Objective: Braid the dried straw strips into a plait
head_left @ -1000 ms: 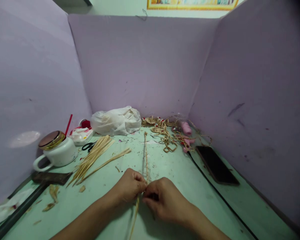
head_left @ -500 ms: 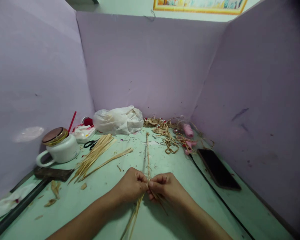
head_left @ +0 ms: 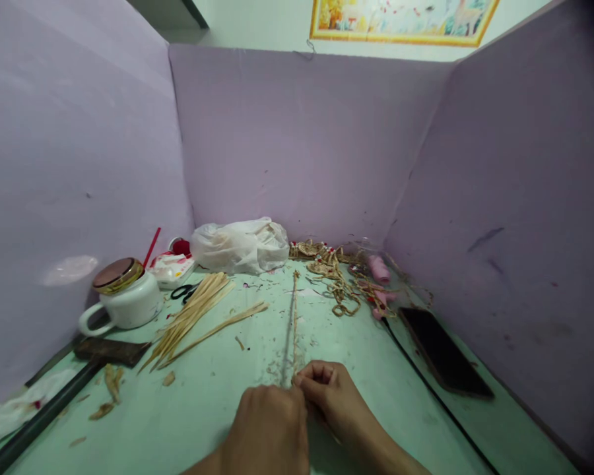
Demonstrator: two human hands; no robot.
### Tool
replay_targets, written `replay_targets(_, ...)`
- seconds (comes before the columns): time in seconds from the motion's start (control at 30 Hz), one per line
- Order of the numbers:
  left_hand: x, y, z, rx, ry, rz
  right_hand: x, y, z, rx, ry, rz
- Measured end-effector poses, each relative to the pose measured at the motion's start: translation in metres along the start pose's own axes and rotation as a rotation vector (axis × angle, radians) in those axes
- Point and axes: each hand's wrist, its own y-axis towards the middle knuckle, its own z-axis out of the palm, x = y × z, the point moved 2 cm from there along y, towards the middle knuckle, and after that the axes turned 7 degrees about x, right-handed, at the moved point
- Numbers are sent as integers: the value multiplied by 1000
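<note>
A thin braided straw cord [head_left: 296, 316] runs from its knotted far end on the table straight toward me. At its near end my right hand [head_left: 334, 399] pinches it between thumb and forefinger. My left hand [head_left: 270, 425] is closed right beside it, back of the hand toward me; its fingertips and whatever they hold are hidden. The loose strands at the cord's near end are also out of sight behind my hands. Left of the cord lie a bundle of flat straw strips [head_left: 193, 313] and a smaller bunch of strips [head_left: 222, 324].
Hammer [head_left: 111, 349], white mug with a lidded jar on top [head_left: 133, 303] and black-handled scissors [head_left: 183, 291] lie left. A white plastic bag [head_left: 242, 245] and braided pieces [head_left: 324, 264] sit at the back. Right are a pink spool [head_left: 379, 269], black cable [head_left: 430, 382] and phone [head_left: 445, 353].
My left hand has rolled over and come nearer to me, its back now upward. My right hand still pinches the cord. The loose strands that showed below my hands are now hidden.
</note>
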Motion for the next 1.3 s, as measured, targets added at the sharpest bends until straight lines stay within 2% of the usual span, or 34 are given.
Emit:
replay_targets(0.07, -5, -1, 6, 115, 74, 19, 0, 0, 0, 3, 27, -1)
replay_targets(0.13, -6, 2, 13, 161, 122, 50, 1, -1, 0, 31, 57, 15)
replay_targets(0.27, -4, 6, 22, 120, 173, 97, 1, 0, -1, 89, 84, 27)
replay_targets(0.37, -1, 5, 15, 102, 88, 114, 2, 2, -4, 107, 110, 44)
replay_targets(0.43, 4, 7, 3, 15, -83, 71, 3, 2, -6, 127, 114, 57)
replay_targets(0.53, 17, 14, -16, -243, -394, -89, 7, 0, -8, 193, 88, 46)
replay_targets(0.57, 20, 18, -17, -244, -511, -139, 8, 0, -8, 217, 85, 40)
replay_targets(0.6, 23, 22, -16, -160, -647, -179, 9, 0, -8, 235, 88, 35)
replay_targets(0.7, 24, 30, -3, 230, -1008, -204, 9, 0, -9, 236, 89, 34)
replay_targets(0.73, 24, 31, 1, 296, -1064, -194, 9, 0, -10, 228, 72, 39)
replay_targets(0.87, 27, 35, 7, 281, -984, -240, 8, -1, -12, 156, -184, -41)
replay_targets(0.93, 30, 37, 6, 194, -907, -239, 10, -4, -12, 122, -386, -139)
replay_targets(1.03, 31, 40, 6, 35, -827, -146, 13, -8, -12, 102, -596, -215)
replay_targets(1.13, 30, 41, 10, 1, -784, -127, 19, -12, -12, 67, -740, -197)
replay_targets(1.3, 29, 41, 18, 31, -787, -158, 27, -21, -13, -37, -884, -86)
